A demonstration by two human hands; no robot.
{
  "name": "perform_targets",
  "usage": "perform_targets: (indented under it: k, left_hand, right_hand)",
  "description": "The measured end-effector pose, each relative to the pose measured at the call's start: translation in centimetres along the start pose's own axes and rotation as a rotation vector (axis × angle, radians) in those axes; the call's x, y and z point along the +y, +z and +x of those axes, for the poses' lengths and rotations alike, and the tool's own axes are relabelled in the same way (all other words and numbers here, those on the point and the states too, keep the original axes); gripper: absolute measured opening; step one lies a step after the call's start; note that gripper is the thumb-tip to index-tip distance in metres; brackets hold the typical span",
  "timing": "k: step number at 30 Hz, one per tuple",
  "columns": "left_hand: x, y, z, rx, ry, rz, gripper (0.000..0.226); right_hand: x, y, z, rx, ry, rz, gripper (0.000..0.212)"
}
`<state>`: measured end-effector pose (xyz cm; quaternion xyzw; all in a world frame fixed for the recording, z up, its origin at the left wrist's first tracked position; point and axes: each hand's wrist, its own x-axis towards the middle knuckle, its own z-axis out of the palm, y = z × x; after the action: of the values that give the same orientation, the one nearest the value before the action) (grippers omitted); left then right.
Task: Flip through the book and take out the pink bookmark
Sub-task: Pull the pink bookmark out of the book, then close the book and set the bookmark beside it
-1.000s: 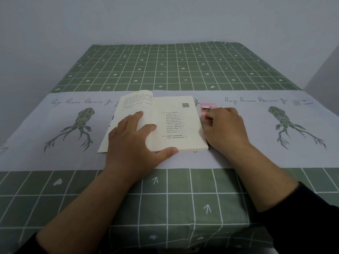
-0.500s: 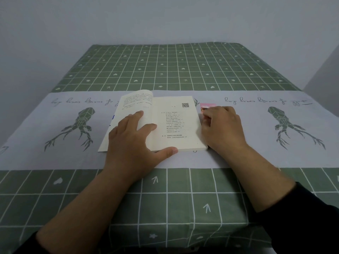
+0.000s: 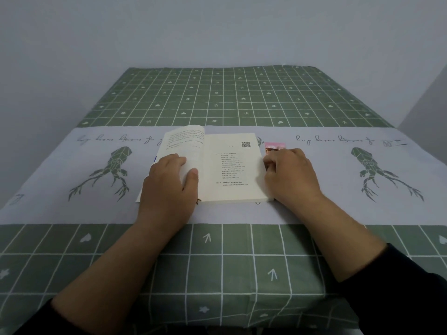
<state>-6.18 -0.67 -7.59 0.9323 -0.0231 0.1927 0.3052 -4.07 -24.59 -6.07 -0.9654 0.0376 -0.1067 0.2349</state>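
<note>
An open book (image 3: 233, 169) with cream pages lies on the white band of the tablecloth, its left pages arched up. My left hand (image 3: 169, 187) presses palm-down on the left pages, thumb by the gutter. My right hand (image 3: 291, 176) rests against the book's right edge, fingers curled onto the page edges. The pink bookmark (image 3: 273, 146) shows just beyond my right fingertips, beside the book's right edge. Its near part is hidden by my fingers, so I cannot tell whether it lies on the cloth or sticks out from the pages.
A green grid tablecloth (image 3: 217, 262) with a white printed band (image 3: 362, 209) covers the table. Grey walls close the far side and the right corner. The table's front edge runs below my forearms.
My left thumb has drawn in from the lower edge of the right page to the gutter. My right hand slid slightly back, so more of the pink bookmark shows.
</note>
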Motion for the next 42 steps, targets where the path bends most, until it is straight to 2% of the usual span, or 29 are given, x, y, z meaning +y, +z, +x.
perform_targets:
  k: [5, 8, 11, 13, 17, 19, 23, 29, 33, 37, 40, 42]
  left_hand:
    - [-0.4, -0.3, 0.4, 0.016, -0.029, 0.098, 0.042]
    - [-0.8, -0.8, 1.0, 0.002, -0.190, 0.202, 0.061]
    - [-1.0, -1.4, 1.4, -0.002, -0.315, 0.245, 0.080]
    - [-0.7, -1.9, 1.3, 0.093, -0.303, 0.191, 0.079]
    - [0.2, -2.8, 1.2, 0.434, -0.122, 0.034, 0.055]
    - [1.0, -3.0, 1.5, 0.471, -0.048, -0.114, 0.054]
    - [2.7, -2.2, 1.1, 0.419, 0.087, -0.291, 0.046]
    - [3.7, 0.3, 0.2, 0.223, 0.181, -0.271, 0.022]
    - [4.3, 1.3, 0.1, 0.122, 0.233, -0.220, 0.030]
    - [4.9, 2.0, -0.2, 0.095, 0.241, -0.154, 0.033]
    - [5.2, 2.5, -0.3, 0.032, 0.238, -0.073, 0.030]
    - [5.3, 2.9, -0.5, 0.006, 0.229, -0.024, 0.038]
  right_hand:
    - [0.0, -0.1, -0.1, 0.017, -0.020, 0.057, 0.027]
    - [0.0, -0.3, -0.2, 0.053, -0.057, 0.049, 0.018]
    - [-0.1, -0.5, -0.2, 0.060, -0.071, 0.053, 0.031]
    - [-0.1, -0.7, -0.2, 0.041, -0.059, 0.110, 0.035]
    - [0.1, -0.9, 0.1, 0.035, 0.010, 0.289, 0.048]
    - [0.0, -0.8, 0.3, 0.022, 0.036, 0.375, 0.045]
    - [0.0, -0.8, 0.6, 0.024, 0.042, 0.483, 0.037]
    - [0.2, -1.2, 0.6, -0.002, 0.001, 0.571, 0.026]
    - [0.1, -1.6, 0.3, -0.010, -0.033, 0.560, 0.026]
    - [-0.2, -1.8, 0.1, 0.009, -0.098, 0.534, 0.047]
    - [-0.1, -1.9, -0.1, -0.002, -0.143, 0.543, 0.041]
    - [0.0, -1.8, -0.1, -0.010, -0.130, 0.565, 0.031]
